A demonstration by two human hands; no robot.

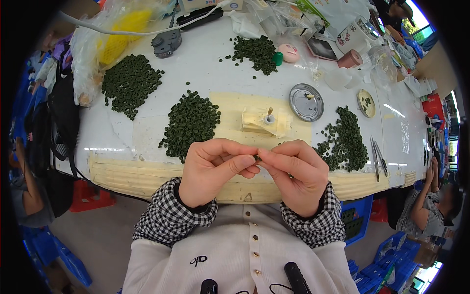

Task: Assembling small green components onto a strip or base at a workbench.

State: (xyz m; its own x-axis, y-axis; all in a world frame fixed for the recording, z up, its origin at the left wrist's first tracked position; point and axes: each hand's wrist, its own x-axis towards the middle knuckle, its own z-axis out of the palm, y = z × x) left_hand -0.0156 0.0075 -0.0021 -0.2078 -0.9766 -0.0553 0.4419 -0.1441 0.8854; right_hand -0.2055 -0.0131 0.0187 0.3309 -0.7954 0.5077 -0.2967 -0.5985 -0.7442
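Observation:
Close together above the table's front edge, my left hand [215,169] and my right hand [297,174] pinch one small dark green round part [257,158] between their fingertips. Fingers cover most of it. Just beyond them a tape-wrapped block [254,128] with a small upright metal post [269,118] sits on a yellowish taped patch. One pile of small dark green round parts [193,120] lies beyond my left hand. Another pile of these parts [347,139] spreads to the right of my right hand.
Further piles lie at the far left [129,83] and far middle [254,51]. A round metal dish [306,102], a small cream dish [366,103] and tweezers [376,159] are on the right. A grey device [166,43] stands at the back. Co-workers sit at both sides.

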